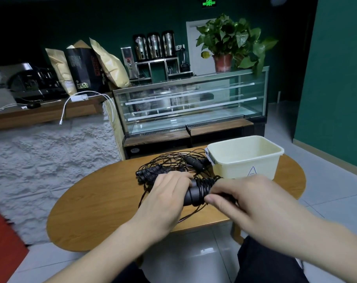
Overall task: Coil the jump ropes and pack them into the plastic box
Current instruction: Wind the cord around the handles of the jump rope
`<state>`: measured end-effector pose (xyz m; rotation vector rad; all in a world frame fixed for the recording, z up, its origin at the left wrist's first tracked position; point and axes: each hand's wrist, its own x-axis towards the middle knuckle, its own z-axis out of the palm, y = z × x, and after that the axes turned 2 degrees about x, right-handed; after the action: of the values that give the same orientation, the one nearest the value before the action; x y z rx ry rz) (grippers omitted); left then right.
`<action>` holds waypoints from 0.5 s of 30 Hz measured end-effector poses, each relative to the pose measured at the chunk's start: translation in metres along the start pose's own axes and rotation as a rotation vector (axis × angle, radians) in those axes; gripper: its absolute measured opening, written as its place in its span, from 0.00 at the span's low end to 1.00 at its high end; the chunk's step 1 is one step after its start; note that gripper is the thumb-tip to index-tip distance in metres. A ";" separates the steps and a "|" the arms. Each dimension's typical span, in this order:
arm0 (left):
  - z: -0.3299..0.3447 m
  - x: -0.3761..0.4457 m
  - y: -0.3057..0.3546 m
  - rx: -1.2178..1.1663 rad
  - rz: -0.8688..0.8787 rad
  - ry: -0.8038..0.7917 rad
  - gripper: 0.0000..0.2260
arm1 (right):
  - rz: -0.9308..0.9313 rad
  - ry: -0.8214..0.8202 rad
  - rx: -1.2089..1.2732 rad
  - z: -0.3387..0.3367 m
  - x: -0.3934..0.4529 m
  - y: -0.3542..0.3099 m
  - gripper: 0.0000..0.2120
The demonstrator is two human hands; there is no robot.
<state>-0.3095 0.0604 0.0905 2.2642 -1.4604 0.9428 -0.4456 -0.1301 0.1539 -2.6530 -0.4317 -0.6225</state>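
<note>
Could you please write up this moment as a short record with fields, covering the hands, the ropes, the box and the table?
left hand: grips the black handles of the rope being coiled
right hand: pinches the cord at the wound bundle
wound bundle: cord wrapped in turns round the handles, held above the table
loose ropes: tangled black cords and handles lying on the table, left of the box
plastic box: cream, open top, letter A on its front; what shows of the inside is empty
table: oval, wooden
</note>
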 end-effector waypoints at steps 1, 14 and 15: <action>0.000 -0.001 0.001 -0.017 0.017 0.004 0.19 | -0.008 0.019 0.014 -0.004 0.005 0.003 0.17; -0.006 -0.004 0.009 -0.275 0.155 0.059 0.30 | 0.057 -0.075 0.680 0.012 0.055 0.058 0.10; -0.006 -0.004 0.010 -0.284 0.159 0.080 0.30 | 0.077 -0.083 0.738 0.019 0.055 0.061 0.10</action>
<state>-0.3214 0.0625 0.0917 1.9114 -1.6415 0.8001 -0.3692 -0.1649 0.1466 -1.9794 -0.4675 -0.2529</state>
